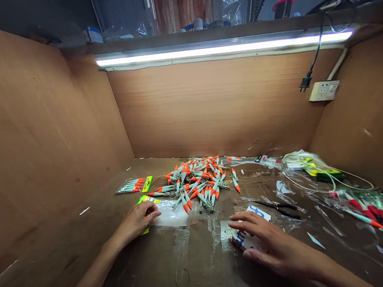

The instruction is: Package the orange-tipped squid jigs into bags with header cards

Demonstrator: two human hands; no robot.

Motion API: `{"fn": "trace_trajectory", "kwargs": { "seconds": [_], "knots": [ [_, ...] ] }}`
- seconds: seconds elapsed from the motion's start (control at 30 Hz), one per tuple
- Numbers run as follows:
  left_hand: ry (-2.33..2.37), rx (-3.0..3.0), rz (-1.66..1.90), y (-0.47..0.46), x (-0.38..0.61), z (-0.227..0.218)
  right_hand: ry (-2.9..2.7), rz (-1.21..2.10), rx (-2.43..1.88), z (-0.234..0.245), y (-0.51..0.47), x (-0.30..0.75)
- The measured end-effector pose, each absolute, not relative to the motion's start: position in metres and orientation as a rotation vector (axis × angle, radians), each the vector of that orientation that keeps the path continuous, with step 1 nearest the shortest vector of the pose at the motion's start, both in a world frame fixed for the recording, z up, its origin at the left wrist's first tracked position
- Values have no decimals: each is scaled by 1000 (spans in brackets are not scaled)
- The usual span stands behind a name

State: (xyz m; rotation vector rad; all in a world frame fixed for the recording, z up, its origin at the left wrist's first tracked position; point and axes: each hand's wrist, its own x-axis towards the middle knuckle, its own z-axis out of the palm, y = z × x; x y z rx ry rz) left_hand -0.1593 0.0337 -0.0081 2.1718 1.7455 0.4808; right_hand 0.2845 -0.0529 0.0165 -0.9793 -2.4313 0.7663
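At lower centre, the left hand [140,217] seemingly positions a clear bag [171,213], grip unclear; the right hand [270,243], loose over a blue-printed pack [259,212], must close to lift it.

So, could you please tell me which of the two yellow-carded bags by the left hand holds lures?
The leftmost bag, beyond the left hand: orange-tipped lures show through its plastic, while the flat bag shows none.

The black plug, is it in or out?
Out: the black plug hangs on its black cord, prongs bare, beside the white wall socket.
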Motion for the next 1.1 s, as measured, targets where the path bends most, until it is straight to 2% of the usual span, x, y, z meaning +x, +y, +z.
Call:
{"fn": "trace_trajectory", "kwargs": {
  "seconds": [0.23,0.4,0.5,0.7,0.87,1.1],
  "knots": [
    [1825,2190,498,29,-159,4,-2181,774,-1019,17,-45,263],
    [2035,2313,878,-14,-108,30,-1795,1270,-1022,12,-35,242],
    [1842,2424,957,-36,-51,36,-1566,1487,-915,8,-30,226],
    [1198,2384,982,-15,3,51,-1383,1413,-852,2,-16,226],
    [656,2014,651,36,8,41,-1448,1425,-817,0,-11,243],
    [672,1643,696,50,13,12,-1522,1260,-1009,-5,-3,248]
  ]
}}
